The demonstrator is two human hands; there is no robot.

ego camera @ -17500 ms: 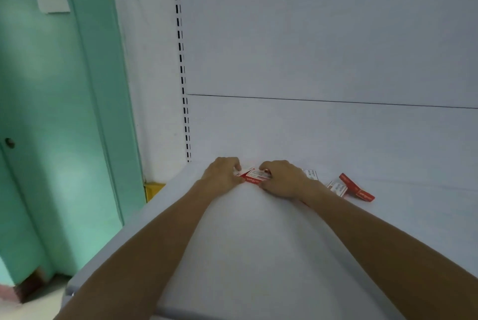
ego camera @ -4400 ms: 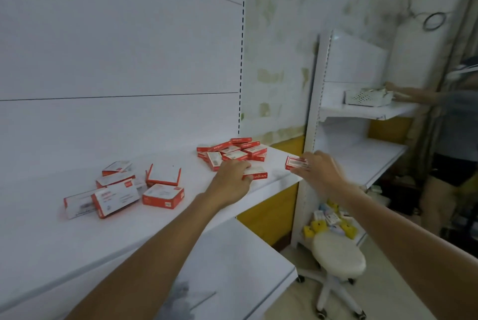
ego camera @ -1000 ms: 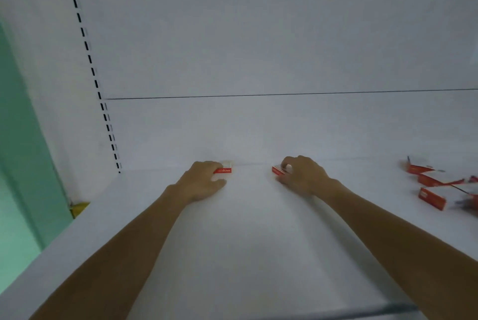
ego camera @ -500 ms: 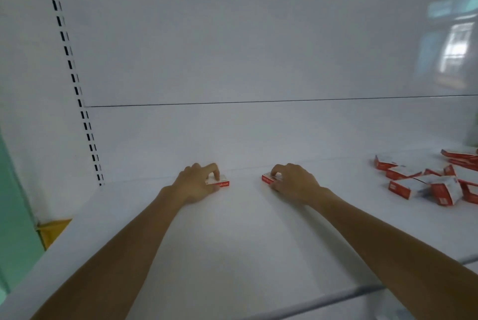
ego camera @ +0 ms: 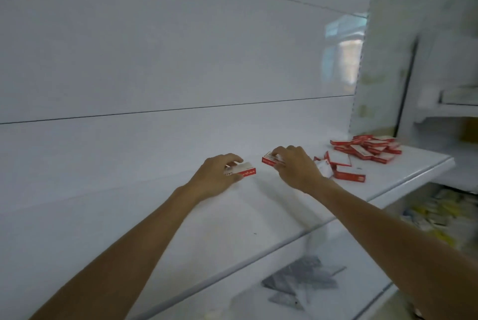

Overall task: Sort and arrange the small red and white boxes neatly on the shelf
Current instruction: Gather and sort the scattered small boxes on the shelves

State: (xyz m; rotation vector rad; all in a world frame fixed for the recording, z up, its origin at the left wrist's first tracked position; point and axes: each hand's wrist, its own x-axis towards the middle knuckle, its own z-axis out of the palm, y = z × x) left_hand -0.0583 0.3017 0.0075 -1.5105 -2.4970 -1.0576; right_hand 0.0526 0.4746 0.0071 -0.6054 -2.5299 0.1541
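Note:
My left hand (ego camera: 216, 178) grips a small red and white box (ego camera: 245, 170) near the back of the white shelf (ego camera: 181, 221). My right hand (ego camera: 296, 168) pinches a second small red and white box (ego camera: 270, 160) just to the right of it. A gap separates the two boxes. Behind my right hand lie a few loose boxes (ego camera: 346, 172), and a heap of several more boxes (ego camera: 368, 147) sits at the shelf's right end.
The white back panel (ego camera: 181, 61) rises right behind the boxes. A lower shelf (ego camera: 323, 291) carries grey packets. To the right stands another white shelving unit (ego camera: 445, 112), with yellow and white goods (ego camera: 434, 219) below.
My view has swung right, bringing the heap of boxes and the shelf's right end into sight. Both hands still hold their boxes, with the left box showing more clearly between my fingers.

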